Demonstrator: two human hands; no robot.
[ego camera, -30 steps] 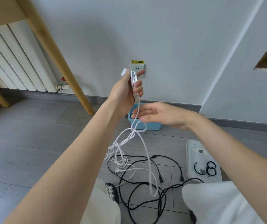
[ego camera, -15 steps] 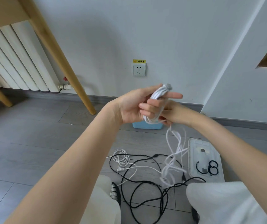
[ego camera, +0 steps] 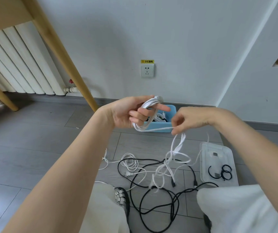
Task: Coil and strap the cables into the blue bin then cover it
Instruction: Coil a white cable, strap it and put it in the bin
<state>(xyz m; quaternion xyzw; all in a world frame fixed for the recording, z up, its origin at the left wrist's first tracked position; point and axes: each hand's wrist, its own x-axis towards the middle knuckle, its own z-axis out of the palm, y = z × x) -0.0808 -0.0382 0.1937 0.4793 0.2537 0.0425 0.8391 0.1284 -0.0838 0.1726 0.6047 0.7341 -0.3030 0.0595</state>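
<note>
Two hands up in front of the blue bin (ego camera: 158, 127), both on one white cable (ego camera: 149, 105). Left hand (ego camera: 129, 111) curled round a bundle of coiled loops, index finger sticking out straight toward the bin. Right hand (ego camera: 187, 119) pinches the same cable's free run just right of the coil; the rest hangs down in a loose tangle toward the floor. Bin sits open at the wall below the socket (ego camera: 147, 70), white cable already inside. Black cable (ego camera: 160, 199) sprawls on the floor nearer than the bin; clear lid (ego camera: 205, 155) with black straps (ego camera: 225, 172) lies right of it.
</note>
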